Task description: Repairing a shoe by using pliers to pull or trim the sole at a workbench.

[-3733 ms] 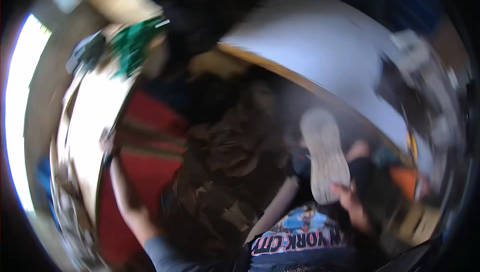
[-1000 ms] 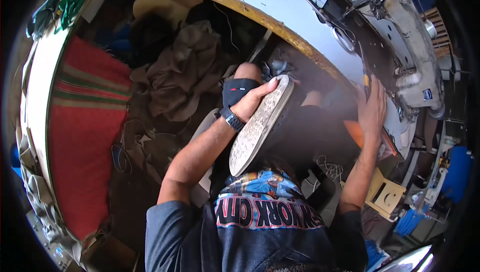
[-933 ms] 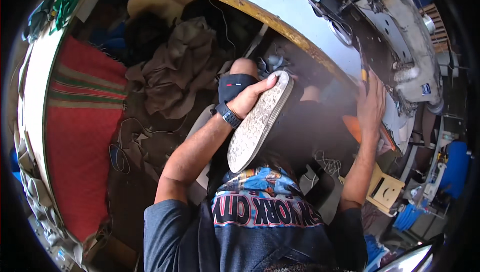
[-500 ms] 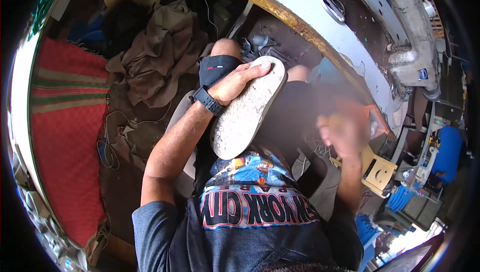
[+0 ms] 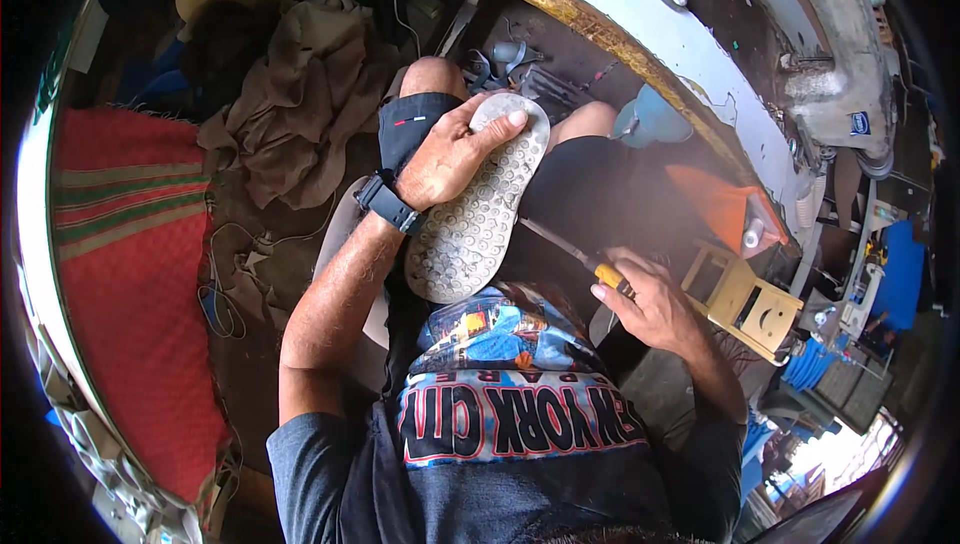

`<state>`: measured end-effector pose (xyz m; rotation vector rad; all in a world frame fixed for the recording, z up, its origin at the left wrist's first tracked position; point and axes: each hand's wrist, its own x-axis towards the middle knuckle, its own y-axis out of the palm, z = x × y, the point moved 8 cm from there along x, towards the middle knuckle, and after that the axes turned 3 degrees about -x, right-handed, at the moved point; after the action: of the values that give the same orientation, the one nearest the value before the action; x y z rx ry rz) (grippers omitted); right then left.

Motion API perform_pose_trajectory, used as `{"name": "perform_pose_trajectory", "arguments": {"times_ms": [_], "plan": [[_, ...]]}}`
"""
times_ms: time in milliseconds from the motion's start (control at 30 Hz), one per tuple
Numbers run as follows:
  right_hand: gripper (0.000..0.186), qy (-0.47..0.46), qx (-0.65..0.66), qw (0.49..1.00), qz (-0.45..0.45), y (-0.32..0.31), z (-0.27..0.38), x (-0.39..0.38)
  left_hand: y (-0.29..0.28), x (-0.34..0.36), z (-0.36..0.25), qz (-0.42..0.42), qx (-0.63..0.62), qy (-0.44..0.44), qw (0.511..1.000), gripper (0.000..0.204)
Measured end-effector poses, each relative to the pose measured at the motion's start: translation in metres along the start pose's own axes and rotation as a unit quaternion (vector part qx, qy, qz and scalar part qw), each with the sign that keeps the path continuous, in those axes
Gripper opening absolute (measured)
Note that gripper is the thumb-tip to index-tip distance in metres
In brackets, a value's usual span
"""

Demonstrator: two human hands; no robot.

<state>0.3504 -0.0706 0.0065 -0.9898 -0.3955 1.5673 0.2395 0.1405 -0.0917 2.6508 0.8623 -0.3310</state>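
Observation:
A pale, dirty shoe sole (image 5: 468, 219) covered in small round studs lies slantwise over my lap. My left hand (image 5: 455, 156) is closed around its far end, the thumb pressing on the studded face and the fingers behind it. To the right of the sole, my right hand (image 5: 650, 302) grips a yellow-handled tool (image 5: 610, 277) with a long, thin metal blade. That blade points up and left, its tip close to the sole's right edge; whether they touch, I cannot tell.
On the right stand an orange bag (image 5: 728, 206), a wooden stool (image 5: 762, 316) with a smile cutout and a grey-blue container (image 5: 652, 119). A wood-edged white table (image 5: 715, 84) curves across the front. Brown cloth (image 5: 305, 104) and red fabric (image 5: 130, 304) lie to the left, near loose cords.
My right hand, blurred beside the orange bag before, has moved down and left, and its tool now shows clearly. The sole has shifted slightly left, still in my left hand.

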Motion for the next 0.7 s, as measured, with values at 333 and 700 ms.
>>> {"name": "perform_pose_trajectory", "arguments": {"times_ms": [333,700], "plan": [[0.019,0.000,0.254,0.966,0.048,0.024,-0.028,0.012,0.005,-0.004,0.005,0.028,-0.212,-0.099,0.972,0.042],[0.018,-0.026,0.230,0.972,0.049,0.019,-0.020,0.020,0.007,-0.002,0.013,0.064,-0.262,-0.110,0.957,0.042]]}}
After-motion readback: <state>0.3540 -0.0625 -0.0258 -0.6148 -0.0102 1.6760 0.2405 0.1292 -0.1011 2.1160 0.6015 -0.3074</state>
